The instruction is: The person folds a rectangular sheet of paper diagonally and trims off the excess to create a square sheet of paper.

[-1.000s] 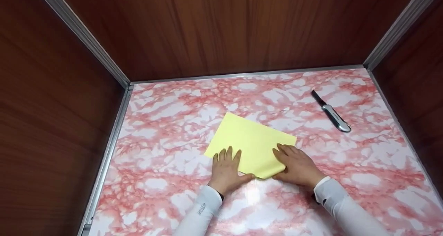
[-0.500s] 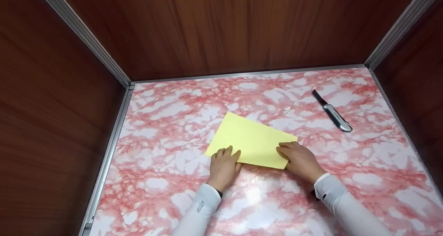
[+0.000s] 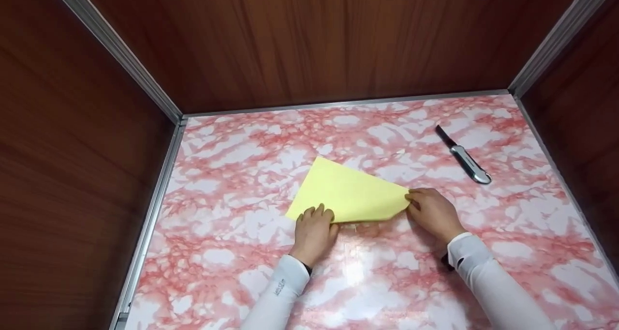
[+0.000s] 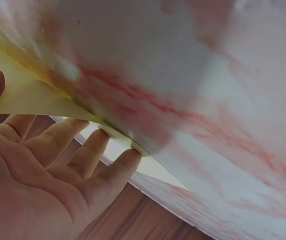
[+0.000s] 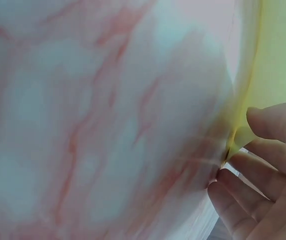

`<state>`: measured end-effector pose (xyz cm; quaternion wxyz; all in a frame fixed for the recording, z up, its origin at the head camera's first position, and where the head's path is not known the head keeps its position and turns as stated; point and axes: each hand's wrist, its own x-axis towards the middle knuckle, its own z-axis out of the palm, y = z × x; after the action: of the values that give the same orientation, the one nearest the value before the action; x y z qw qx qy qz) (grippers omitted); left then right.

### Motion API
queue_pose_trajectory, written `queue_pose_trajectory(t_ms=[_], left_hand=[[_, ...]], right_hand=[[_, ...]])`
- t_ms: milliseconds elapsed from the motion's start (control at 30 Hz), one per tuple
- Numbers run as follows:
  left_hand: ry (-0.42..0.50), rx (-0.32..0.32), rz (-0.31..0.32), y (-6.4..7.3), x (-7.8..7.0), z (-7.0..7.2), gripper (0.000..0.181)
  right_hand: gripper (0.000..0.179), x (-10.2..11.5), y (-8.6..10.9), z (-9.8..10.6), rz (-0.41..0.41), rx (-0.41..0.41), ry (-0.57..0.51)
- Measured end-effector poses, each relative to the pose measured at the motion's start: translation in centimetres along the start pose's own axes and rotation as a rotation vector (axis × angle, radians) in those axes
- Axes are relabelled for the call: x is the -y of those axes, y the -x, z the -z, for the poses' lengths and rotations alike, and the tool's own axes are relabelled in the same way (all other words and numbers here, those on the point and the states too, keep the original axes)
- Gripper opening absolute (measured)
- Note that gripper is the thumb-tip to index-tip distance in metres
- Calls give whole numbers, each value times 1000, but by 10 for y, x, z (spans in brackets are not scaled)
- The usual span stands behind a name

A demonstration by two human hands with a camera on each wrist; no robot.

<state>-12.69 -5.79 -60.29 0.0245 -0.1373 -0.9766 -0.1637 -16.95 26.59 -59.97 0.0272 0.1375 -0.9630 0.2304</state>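
A folded sheet of yellow paper [image 3: 350,189] lies slantwise on the table, its near edge bowed up between the two hands. My left hand [image 3: 313,235] holds its near left part, fingertips on top. In the left wrist view, the paper [image 4: 28,95] passes between the thumb and the fingers of that hand [image 4: 48,185]. At the right corner, my right hand [image 3: 435,216] pinches the paper between thumb and fingers. The right wrist view shows this hand [image 5: 268,170] at the corner of the yellow paper [image 5: 278,60], with the other fingers loosely bent.
A utility knife [image 3: 466,163] with a dark blade end and a silver-and-dark handle lies at the back right. The red-and-white marbled table [image 3: 232,175] is bordered by metal rails, with brown wood-grain panels [image 3: 300,39] at the back and both sides.
My right hand has moved outward and away from me to the right corner, raising the near edge. Earlier that edge drooped toward me; my left hand has drawn its thumb in.
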Motion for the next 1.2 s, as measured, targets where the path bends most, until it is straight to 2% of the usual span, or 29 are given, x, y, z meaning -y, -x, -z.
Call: queue_pose_trajectory(t_ms=[200, 433, 567, 933, 1200], left_hand=[[23, -12, 39, -3, 0, 1, 28], [60, -62, 68, -6, 1, 5, 34], [87, -56, 95, -8, 2, 6, 39], [62, -126, 70, -12, 7, 5, 35], [66, -107, 93, -16, 9, 4, 28]], right_hand=[[25, -7, -3, 1, -37, -28, -65], [23, -8, 0, 0, -66, -57, -105], [23, -7, 2, 0, -76, -77, -116], [22, -8, 2, -4, -83, -133, -125], [25, -4, 3, -7, -105, -163, -117]])
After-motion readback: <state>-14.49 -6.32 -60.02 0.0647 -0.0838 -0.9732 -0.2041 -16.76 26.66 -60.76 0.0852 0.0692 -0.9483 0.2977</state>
